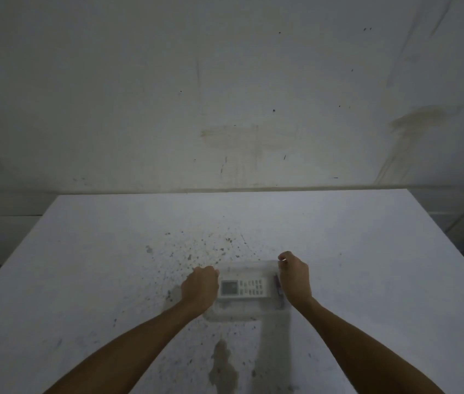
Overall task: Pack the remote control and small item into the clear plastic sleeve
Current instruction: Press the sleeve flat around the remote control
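A white remote control (244, 287) with a grey screen and dark buttons lies sideways inside the clear plastic sleeve (246, 309) on the white table (367, 251). A small dark item with red on it (277, 283) sits at the remote's right end, also under the plastic and partly hidden by my hand. My left hand (200, 288) pinches the sleeve's far left corner. My right hand (294, 277) pinches the far right corner. Both fists are closed on the sleeve's upper edge.
The table top is speckled with dark spots and has a brownish stain (223, 365) near its front edge. A stained white wall (225, 95) rises directly behind the table's far edge. The table's left edge runs diagonally toward me.
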